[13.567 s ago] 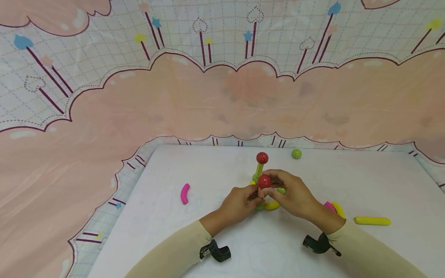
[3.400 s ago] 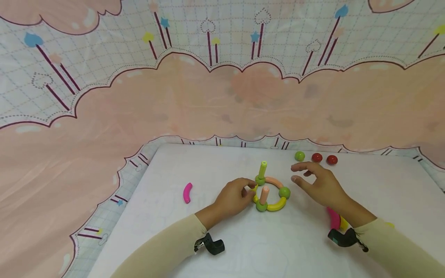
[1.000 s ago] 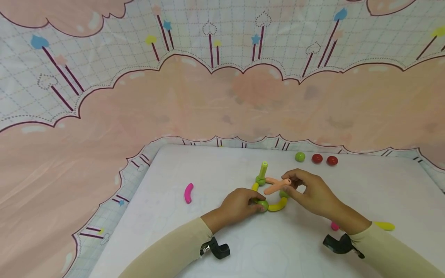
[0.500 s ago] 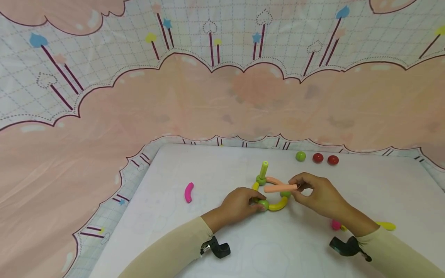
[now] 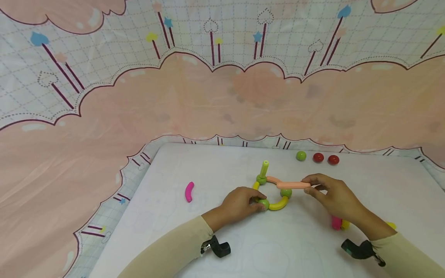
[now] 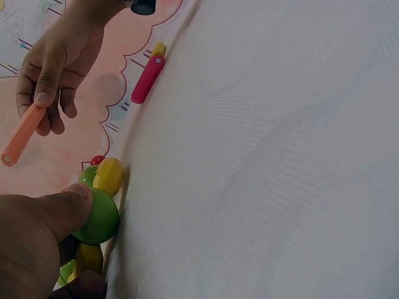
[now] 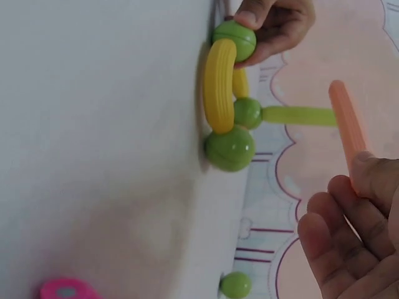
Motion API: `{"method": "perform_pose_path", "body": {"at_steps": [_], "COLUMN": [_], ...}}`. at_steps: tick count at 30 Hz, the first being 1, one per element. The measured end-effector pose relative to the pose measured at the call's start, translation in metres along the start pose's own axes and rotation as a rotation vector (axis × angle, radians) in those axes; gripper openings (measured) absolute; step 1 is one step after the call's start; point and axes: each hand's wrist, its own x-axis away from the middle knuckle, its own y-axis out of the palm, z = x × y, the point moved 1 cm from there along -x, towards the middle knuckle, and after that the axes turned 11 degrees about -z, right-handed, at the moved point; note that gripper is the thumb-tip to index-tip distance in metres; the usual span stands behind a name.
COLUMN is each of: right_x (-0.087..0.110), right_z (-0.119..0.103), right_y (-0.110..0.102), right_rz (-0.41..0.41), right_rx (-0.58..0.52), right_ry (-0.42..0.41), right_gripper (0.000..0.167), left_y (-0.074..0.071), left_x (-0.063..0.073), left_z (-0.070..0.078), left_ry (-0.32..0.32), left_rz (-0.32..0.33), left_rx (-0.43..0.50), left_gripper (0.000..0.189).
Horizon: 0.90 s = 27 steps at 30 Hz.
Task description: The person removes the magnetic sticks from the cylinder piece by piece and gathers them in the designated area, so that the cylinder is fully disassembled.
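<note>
My left hand (image 5: 240,202) grips a green ball (image 5: 265,204) at the near left of a ring of joined toy pieces. My right hand (image 5: 335,195) pinches one end of a straight peach rod (image 5: 293,185), held level above the ring's right side. The ring also has yellow curved pieces (image 5: 279,204), a peach curved piece (image 5: 272,180) and a green ball (image 5: 286,194) on the right. From its far green ball (image 5: 261,179) a light green rod (image 5: 264,169) stands upright. In the right wrist view the peach rod (image 7: 348,124) points away from the thumb.
At the back of the white table (image 5: 222,162) lie a loose green ball (image 5: 301,156) and two red balls (image 5: 318,157). A pink curved piece (image 5: 189,192) lies at left. Pink (image 5: 336,222) and yellow pieces (image 5: 345,224) lie by my right forearm, which partly hides them.
The peach rod, upright on the near green ball 3.4 s ago, is now in my right hand, moving right and turning level. Both red balls, earlier on the rods, now lie at the back.
</note>
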Motion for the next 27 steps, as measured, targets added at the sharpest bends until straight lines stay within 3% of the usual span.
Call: {"method": "perform_pose_path", "body": {"at_steps": [8, 15, 27], "right_x": [0.01, 0.02, 0.037], "right_z": [0.021, 0.035, 0.066], "right_y": [-0.007, -0.015, -0.023], "right_rz": [0.063, 0.029, 0.016], "right_rx": [0.022, 0.025, 0.04], "right_ry": [0.005, 0.102, 0.177], "right_gripper": [0.031, 0.032, 0.033], "left_y": [-0.001, -0.002, 0.0], "left_x": [-0.001, 0.0, 0.001], "left_z": [-0.001, -0.001, -0.001], "left_ry": [-0.005, -0.004, 0.001], "left_rz": [-0.002, -0.003, 0.003], "left_rx": [0.027, 0.033, 0.013], "left_gripper": [0.029, 0.029, 0.029]}}
